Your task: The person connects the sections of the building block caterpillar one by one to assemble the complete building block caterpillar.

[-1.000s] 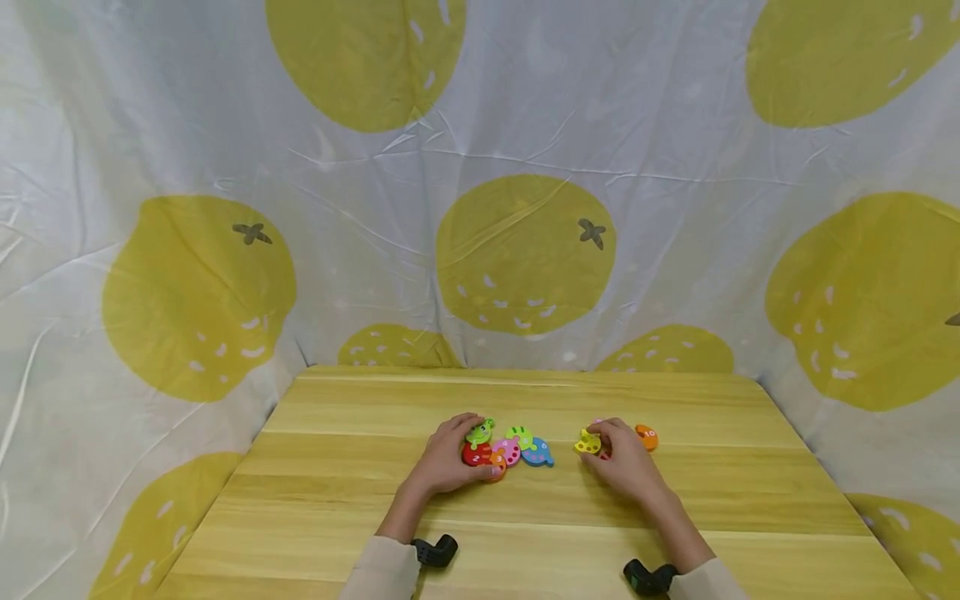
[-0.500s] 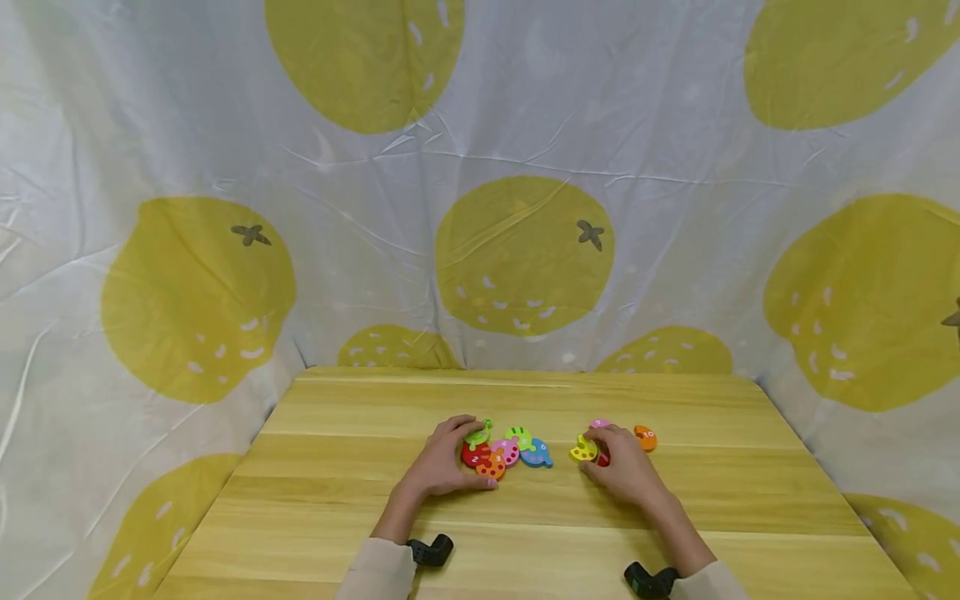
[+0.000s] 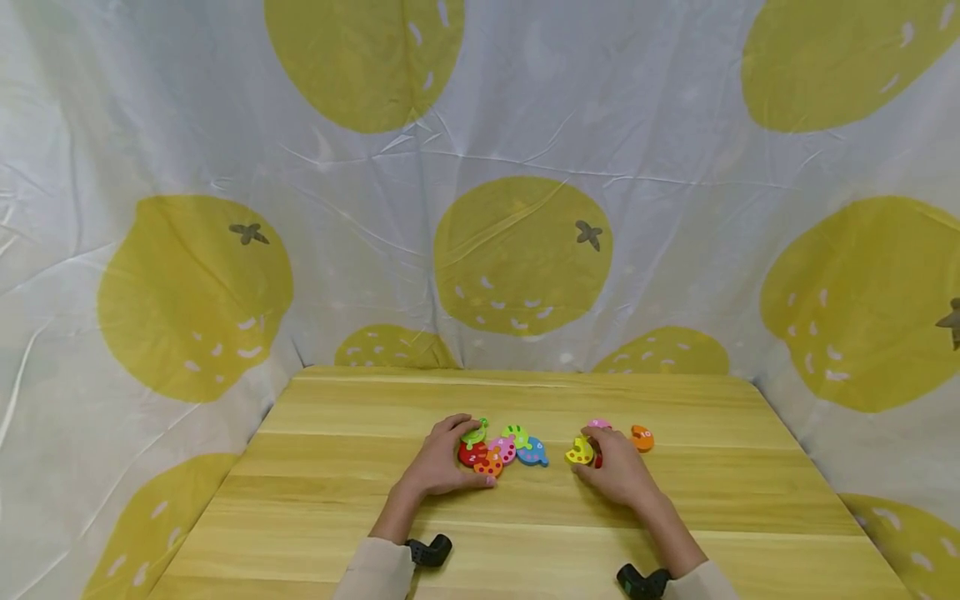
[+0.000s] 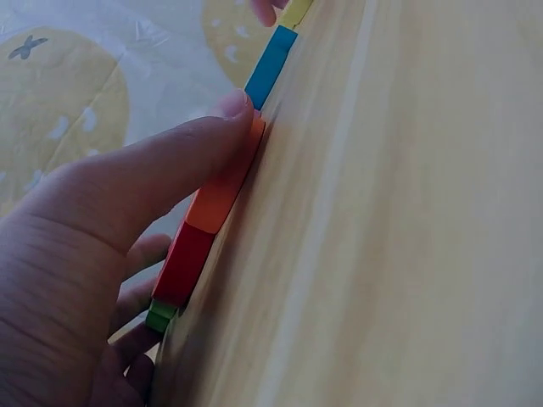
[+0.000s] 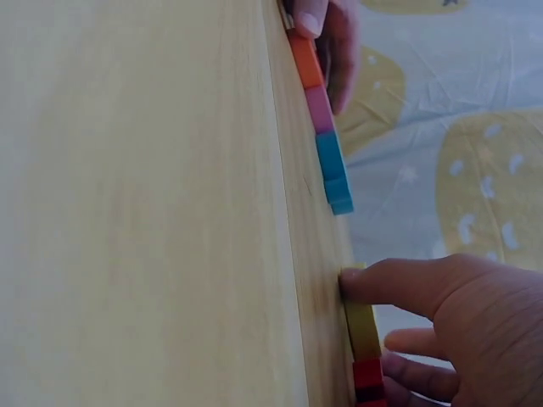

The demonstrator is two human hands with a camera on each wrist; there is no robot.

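Flat numbered puzzle pieces lie joined in a wavy row: a green piece point(image 3: 474, 436) at the left end, then red point(image 3: 471, 455), orange point(image 3: 488, 464), pink point(image 3: 502, 450), light green point(image 3: 516, 434) and blue point(image 3: 532, 452). My left hand point(image 3: 438, 462) holds the row's left end, its thumb at the orange piece's near edge and its fingertips by the green piece. To the right, my right hand point(image 3: 622, 471) pinches a yellow dotted puzzle piece point(image 3: 579, 452) between thumb and fingers. A gap separates yellow from blue. Beside the yellow one, a red piece point(image 5: 369, 377) is partly hidden by the hand.
Behind the right hand shows a pink puzzle piece point(image 3: 600, 424). An orange piece numbered 10 point(image 3: 642, 438) lies farther right. All sit on a wooden table point(image 3: 540, 533) backed by a lemon-print cloth point(image 3: 525, 125).
The right hand has brought the yellow piece slightly left and nearer the person, and it now lies flatter. The left thumb has slid off the orange piece's top to its near edge.
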